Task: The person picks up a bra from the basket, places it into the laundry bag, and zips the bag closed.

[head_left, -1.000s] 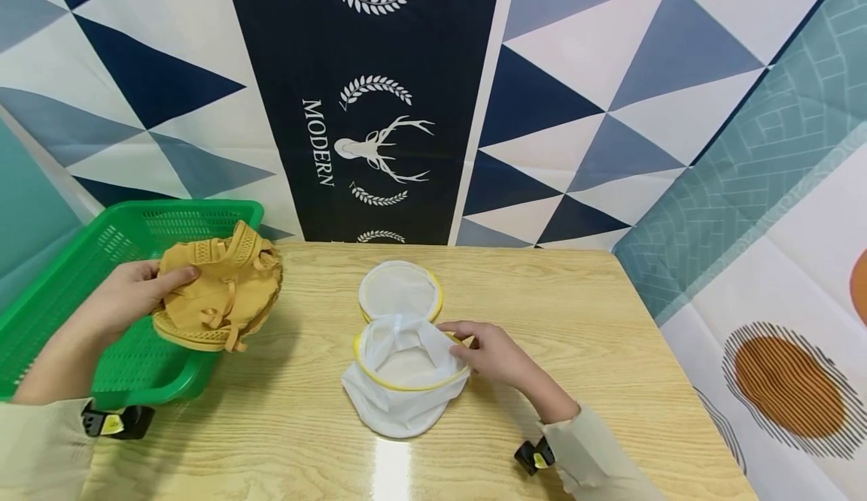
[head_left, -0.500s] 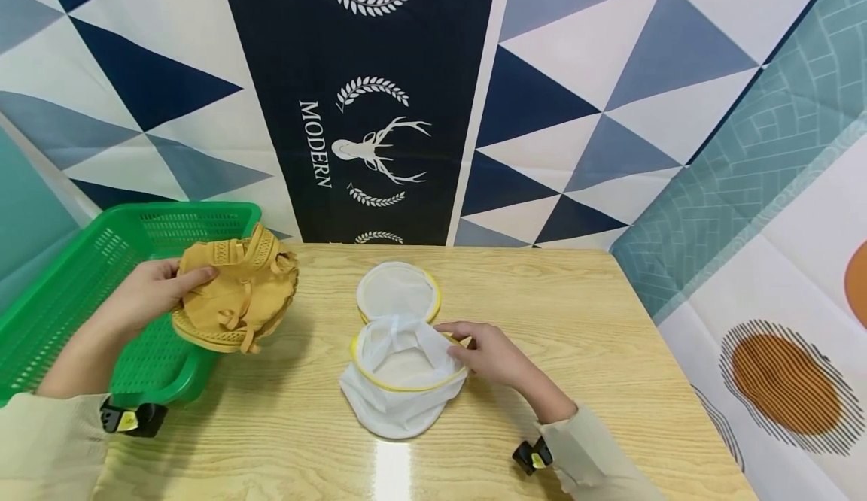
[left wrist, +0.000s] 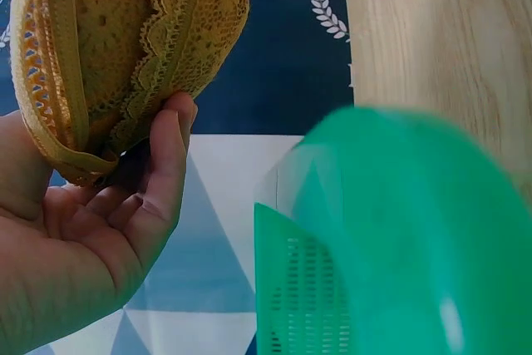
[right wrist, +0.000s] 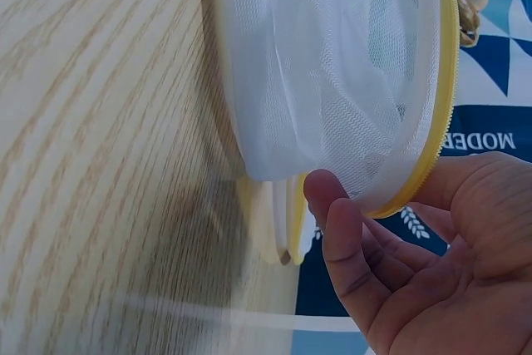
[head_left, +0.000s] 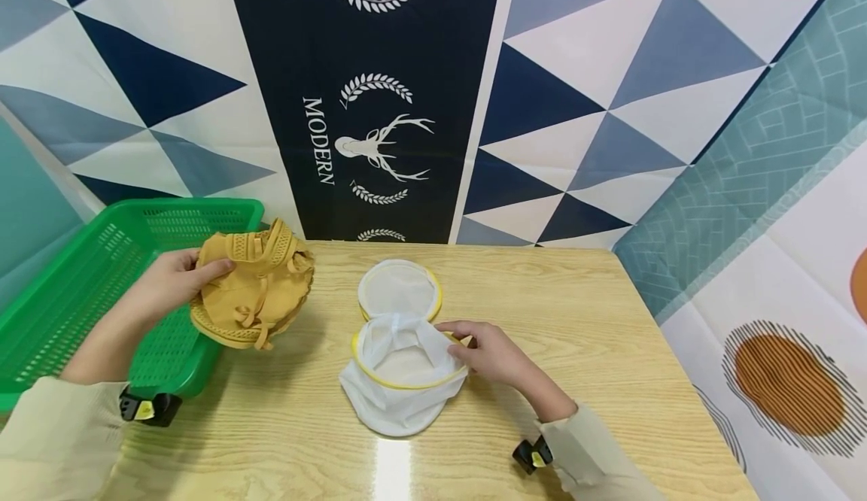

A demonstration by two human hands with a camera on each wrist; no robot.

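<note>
My left hand (head_left: 165,284) pinches a mustard-yellow, lace-trimmed bra (head_left: 254,283), folded together with its straps and ties showing, and holds it up in front of the green basket. In the left wrist view the lace edge of the bra (left wrist: 158,47) rises above the curled fingers and thumb. A white mesh laundry bag (head_left: 403,407) with a yellow zipper rim stands with its mouth open mid-table. Its round lid (head_left: 400,290) is folded back behind it. My right hand (head_left: 497,354) pinches the right side of the rim; the fingertips meet the mesh in the right wrist view.
A green perforated plastic basket (head_left: 122,226) stands at the table's left, behind and under the left forearm. The wooden table (head_left: 542,298) meets a patterned wall covering (head_left: 379,34) at the back and another on the right.
My left hand has carried the bra rightward, from over the basket toward the laundry bag. The right hand and the bag have stayed in place.
</note>
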